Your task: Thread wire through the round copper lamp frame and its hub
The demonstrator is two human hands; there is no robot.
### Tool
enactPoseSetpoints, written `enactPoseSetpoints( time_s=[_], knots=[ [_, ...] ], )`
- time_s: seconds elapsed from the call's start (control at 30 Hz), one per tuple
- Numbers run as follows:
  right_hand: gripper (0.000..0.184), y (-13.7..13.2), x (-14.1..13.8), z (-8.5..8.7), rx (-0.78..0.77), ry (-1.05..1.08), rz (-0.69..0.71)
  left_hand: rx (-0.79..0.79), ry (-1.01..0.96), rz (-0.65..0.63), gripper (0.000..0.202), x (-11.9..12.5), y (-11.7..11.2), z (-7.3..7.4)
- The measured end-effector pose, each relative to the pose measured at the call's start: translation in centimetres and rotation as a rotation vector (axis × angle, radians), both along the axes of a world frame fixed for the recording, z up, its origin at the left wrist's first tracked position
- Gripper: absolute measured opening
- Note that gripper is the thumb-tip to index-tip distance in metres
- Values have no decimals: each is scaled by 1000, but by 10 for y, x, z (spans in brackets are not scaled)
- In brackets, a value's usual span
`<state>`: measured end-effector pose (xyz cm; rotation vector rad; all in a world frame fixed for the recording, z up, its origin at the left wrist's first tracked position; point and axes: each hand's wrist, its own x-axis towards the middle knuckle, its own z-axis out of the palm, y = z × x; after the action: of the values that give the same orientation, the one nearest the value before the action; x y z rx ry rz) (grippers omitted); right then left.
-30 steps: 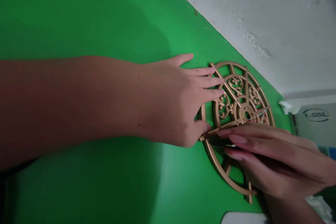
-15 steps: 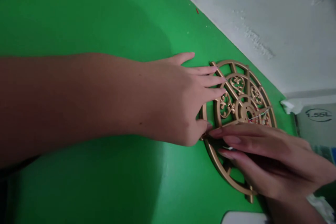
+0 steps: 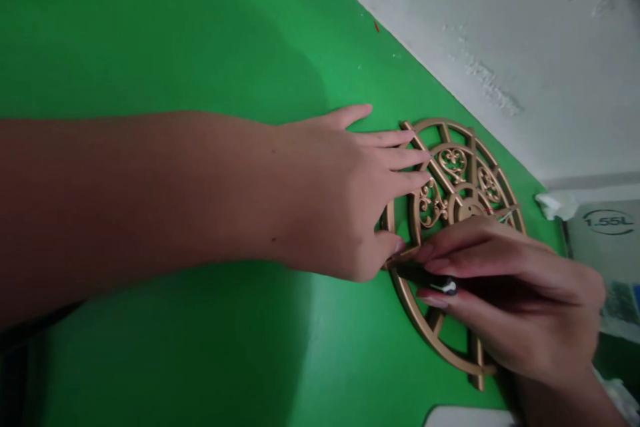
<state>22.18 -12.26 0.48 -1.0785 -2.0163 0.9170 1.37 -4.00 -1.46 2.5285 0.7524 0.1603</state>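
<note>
A gold-coloured openwork wheel (image 3: 453,167) with spokes and scroll ornaments lies on the green surface. Flat and with fingers spread, my left hand (image 3: 345,193) rests over its left side; the fingertips touch the wheel, and the thumb lies by a spoke end at the rim. My right hand (image 3: 515,293) pinches a small black rod (image 3: 423,275) with a white mark on its end, near the left thumb; what kind of tool it is I cannot make out. The rod's far tip is hidden. My right hand covers part of the hub and the lower right of the wheel.
A pale wall (image 3: 490,27) with flaking patches borders the green surface (image 3: 200,340). On the right lies a packet (image 3: 600,233) marked 1.55L, with white scraps (image 3: 555,205) beside it. A white-edged object (image 3: 465,415) shows at the bottom. A red bit (image 3: 377,26) lies near the wall.
My right hand has shifted a little to the left and its grip has turned, so the rod's white-marked end shows more. My left hand holds nearly the same place on the wheel.
</note>
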Motion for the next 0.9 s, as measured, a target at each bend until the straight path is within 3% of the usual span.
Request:
enactPoseSetpoints(
  time_s=[0.37,0.63,0.83,0.9],
  knots=[
    [24,1,0,-1,99,-77,55,15,6,-2,71,0,1,-1],
    [24,3,1,0,78,-99,92,-19,59,0,75,3,2,-1],
    [23,4,2,0,76,-98,105,31,-188,-11,70,-3,2,-13],
    [23,4,2,0,70,-100,108,33,-190,-3,69,-4,1,-15]
  ],
)
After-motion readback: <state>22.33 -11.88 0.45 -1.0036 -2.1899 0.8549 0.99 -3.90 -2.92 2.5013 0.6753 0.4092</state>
